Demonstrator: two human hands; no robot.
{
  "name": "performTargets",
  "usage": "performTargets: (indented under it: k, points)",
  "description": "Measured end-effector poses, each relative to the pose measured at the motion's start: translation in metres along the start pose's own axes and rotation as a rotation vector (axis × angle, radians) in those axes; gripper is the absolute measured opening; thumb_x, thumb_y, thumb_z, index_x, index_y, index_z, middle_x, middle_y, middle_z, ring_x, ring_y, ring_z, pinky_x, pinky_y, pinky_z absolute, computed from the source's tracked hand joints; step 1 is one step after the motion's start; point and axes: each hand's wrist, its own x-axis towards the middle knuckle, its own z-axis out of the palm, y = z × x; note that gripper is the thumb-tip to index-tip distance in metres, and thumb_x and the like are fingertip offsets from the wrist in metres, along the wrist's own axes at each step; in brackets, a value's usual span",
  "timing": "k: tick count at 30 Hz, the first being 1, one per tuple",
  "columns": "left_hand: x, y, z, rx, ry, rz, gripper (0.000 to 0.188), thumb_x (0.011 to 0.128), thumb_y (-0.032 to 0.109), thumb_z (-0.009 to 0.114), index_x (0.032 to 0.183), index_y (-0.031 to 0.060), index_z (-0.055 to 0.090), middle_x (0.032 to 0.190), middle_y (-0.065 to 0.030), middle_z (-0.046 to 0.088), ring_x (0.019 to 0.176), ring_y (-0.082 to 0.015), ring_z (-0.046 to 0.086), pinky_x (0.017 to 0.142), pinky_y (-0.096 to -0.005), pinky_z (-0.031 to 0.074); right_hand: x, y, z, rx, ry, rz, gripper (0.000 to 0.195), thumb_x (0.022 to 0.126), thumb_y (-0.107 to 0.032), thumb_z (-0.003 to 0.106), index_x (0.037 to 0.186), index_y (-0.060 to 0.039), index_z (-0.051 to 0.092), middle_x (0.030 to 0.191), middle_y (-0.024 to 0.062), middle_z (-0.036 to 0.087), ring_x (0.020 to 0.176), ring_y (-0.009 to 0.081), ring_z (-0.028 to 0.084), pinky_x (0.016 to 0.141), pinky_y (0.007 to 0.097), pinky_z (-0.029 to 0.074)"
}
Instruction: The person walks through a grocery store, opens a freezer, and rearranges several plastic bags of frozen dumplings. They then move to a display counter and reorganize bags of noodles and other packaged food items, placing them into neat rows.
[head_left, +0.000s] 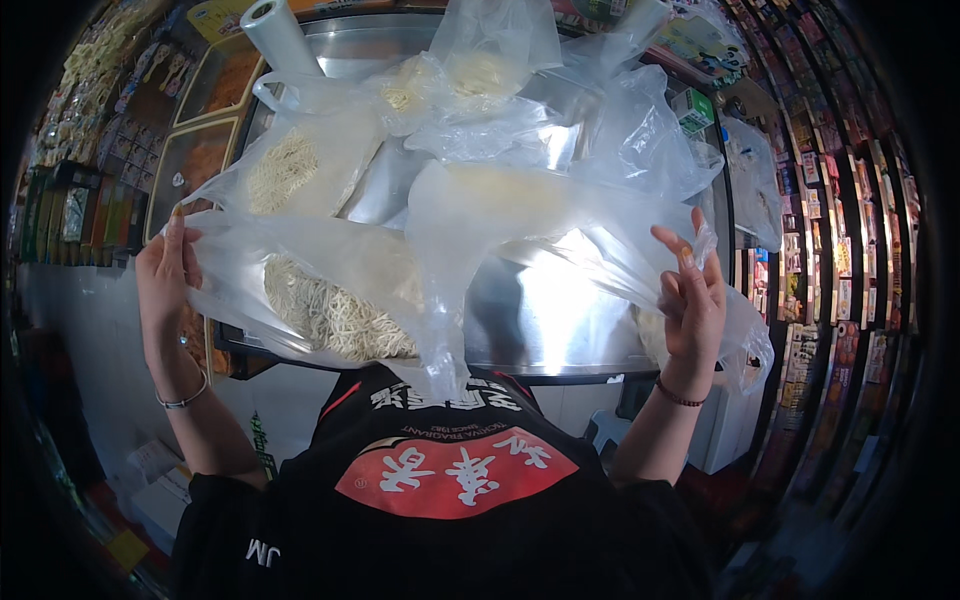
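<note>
My left hand (171, 259) pinches the gathered edge of a translucent plastic bag (330, 232) at the counter's left. Pale noodles (345, 319) show in and through the film near the front edge. My right hand (694, 300) grips bunched plastic film (600, 206) at the right, its index finger raised. The film stretches from the middle towards that hand. Whether both hands hold one bag or two, I cannot tell. Another plastic bag (349, 142) with a noodle bundle (283, 174) lies behind the left part.
A shiny metal counter (562, 322) lies under the bags. More bags of noodles (487, 75) stand at the back, beside a plastic film roll (277, 34). Crumpled bags (637, 127) and a green box (691, 110) are at the right. Food trays (191, 161) line the left; packed shelves (840, 225) the right.
</note>
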Motion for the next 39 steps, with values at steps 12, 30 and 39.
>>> performTargets:
  k: [12, 30, 39]
  points:
    - [-0.070, 0.119, 0.215, 0.521, -0.433, 0.746, 0.074, 0.081, 0.018, 0.077, 0.147, 0.0045, 0.047, 0.131, -0.0174, 0.061, 0.121, -0.0321, 0.060, 0.096, -0.0356, 0.047, 0.002, -0.023, 0.048, -0.307, -0.268, -0.175, 0.084, 0.092, -0.014, 0.069, 0.158, 0.0057, 0.020, 0.154, 0.0306, 0.040, 0.054, 0.0003, 0.053, 0.048, 0.0151, 0.039]
    - [-0.043, 0.159, 0.224, -0.089, -1.448, 0.417, 0.055, 0.095, 0.026, 0.070, 0.143, 0.0062, 0.054, 0.128, -0.0170, 0.066, 0.121, -0.0286, 0.062, 0.103, -0.0378, 0.049, 0.015, -0.048, -0.054, -0.819, 1.023, -0.631, 0.027, 0.101, -0.026, 0.065, 0.106, -0.0005, 0.073, 0.086, 0.0082, 0.074, 0.066, 0.0075, 0.063, 0.057, 0.0185, 0.047]
    - [0.101, 0.091, 0.360, 0.324, -0.050, 0.610, 0.081, 0.085, 0.033, 0.076, 0.151, 0.0018, 0.040, 0.151, -0.0270, 0.040, 0.142, -0.0380, 0.039, 0.119, -0.0514, 0.030, 0.155, 0.006, 0.079, -0.878, 0.113, -0.646, 0.021, 0.093, -0.012, 0.069, 0.109, 0.0002, 0.066, 0.107, 0.0168, 0.067, 0.096, 0.0259, 0.065, 0.085, 0.0334, 0.052]
